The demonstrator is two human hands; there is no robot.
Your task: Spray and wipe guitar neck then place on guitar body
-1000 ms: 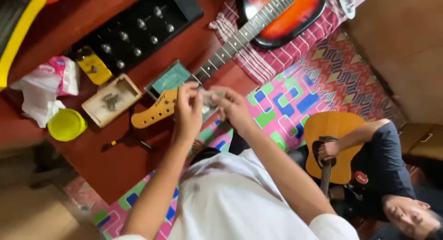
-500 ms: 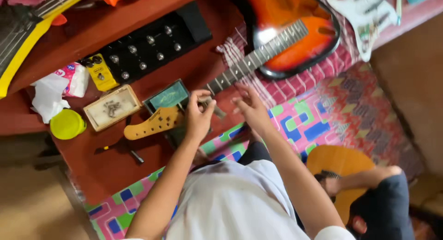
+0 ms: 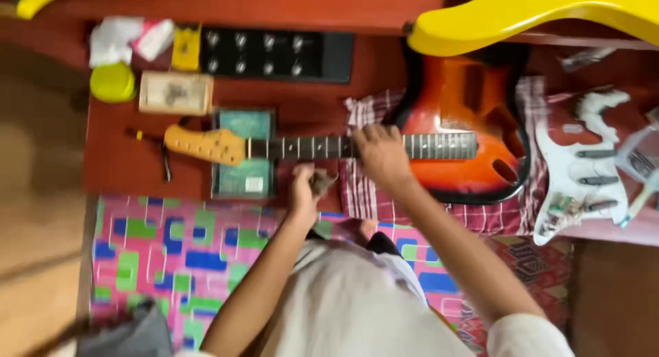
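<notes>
right hand covers guitar neck | left hand grips blurred dark wad

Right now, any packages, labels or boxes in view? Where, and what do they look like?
Teal flat box: under the guitar neck, rectangular, dark-edged, with a small white label near its lower edge.
Tan open box: above the headstock, shallow, small parts inside.
Yellow packet: left of the black pedal unit, small, rectangular.
White and pink wrapper: top left, crumpled.
</notes>
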